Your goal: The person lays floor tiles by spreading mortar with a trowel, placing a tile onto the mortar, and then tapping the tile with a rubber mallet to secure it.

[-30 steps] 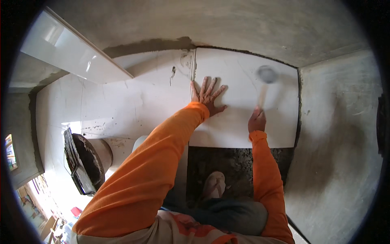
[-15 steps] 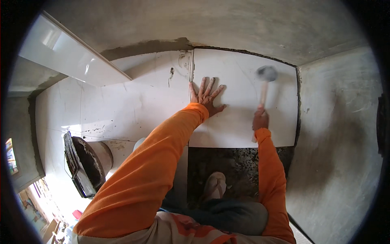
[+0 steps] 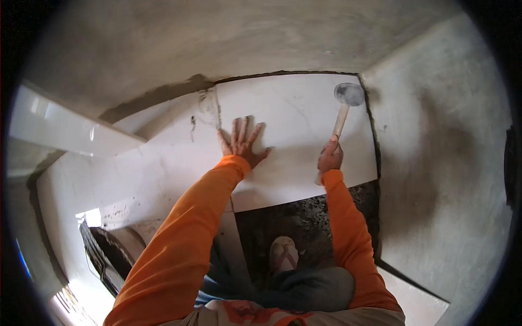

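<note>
On one white tile [image 3: 296, 141], the left hand [image 3: 242, 145] spreads wide. The right hand [image 3: 330, 156] grips one mallet [image 3: 341, 120], head foremost, slanting forward-right.

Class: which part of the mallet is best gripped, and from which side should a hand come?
Probably the mallet's handle, toward its near end, coming from the near side. It is slim and slants that way, while the bulky round head is at the far end; the right hand grips there.

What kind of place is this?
Likely a room under construction or renovation: bare grey walls, large white floor tiles beside a dark, untiled patch, and a mallet in the right hand.
</note>
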Motion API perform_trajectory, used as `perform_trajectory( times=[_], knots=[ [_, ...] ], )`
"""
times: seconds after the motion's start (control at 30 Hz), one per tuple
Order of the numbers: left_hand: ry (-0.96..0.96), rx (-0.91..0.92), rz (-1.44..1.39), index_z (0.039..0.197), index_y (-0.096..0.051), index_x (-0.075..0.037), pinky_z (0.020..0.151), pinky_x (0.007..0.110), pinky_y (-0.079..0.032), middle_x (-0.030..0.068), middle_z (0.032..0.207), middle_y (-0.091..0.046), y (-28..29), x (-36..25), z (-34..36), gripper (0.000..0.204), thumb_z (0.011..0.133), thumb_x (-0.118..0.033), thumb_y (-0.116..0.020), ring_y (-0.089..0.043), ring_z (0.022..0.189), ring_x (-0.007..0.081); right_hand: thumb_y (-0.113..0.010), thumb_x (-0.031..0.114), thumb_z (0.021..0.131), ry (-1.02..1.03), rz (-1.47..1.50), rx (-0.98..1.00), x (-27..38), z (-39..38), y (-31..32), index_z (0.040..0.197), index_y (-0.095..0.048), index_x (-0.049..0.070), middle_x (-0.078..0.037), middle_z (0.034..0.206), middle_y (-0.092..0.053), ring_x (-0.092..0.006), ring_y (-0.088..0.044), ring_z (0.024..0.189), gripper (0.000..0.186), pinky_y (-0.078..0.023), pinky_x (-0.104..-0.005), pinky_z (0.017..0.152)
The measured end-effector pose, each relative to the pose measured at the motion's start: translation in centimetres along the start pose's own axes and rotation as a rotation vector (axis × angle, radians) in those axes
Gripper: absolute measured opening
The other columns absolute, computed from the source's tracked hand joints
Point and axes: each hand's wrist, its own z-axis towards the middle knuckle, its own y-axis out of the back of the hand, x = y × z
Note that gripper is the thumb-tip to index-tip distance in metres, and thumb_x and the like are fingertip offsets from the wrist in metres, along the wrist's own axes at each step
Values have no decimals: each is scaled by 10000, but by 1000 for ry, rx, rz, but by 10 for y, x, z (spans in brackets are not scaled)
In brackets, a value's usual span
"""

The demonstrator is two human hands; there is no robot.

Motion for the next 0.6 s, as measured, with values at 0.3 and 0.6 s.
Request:
perform_trajectory(
  times=[0.3,0.6],
  knots=[
    [6,17,39,1438,-172,-364,1038,654,21,11,1534,-40,0,-11,1,791,769,-701,-428,30,1410,247,-288,483,940,293,-186,-315,-4,4,-3,843,-592,-17,-258,846,-612,-434,-580,782,593,-467,-468,743],
    [-3,26,131,1434,-185,-374,1042,644,14,30,1528,-97,-11,-18,-5,776,773,-654,-481,-32,1407,278,-312,523,923,8,-277,23,3,-17,18,925,-573,-19,-263,839,-611,-453,-572,834,602,-453,-490,779]
  ],
)
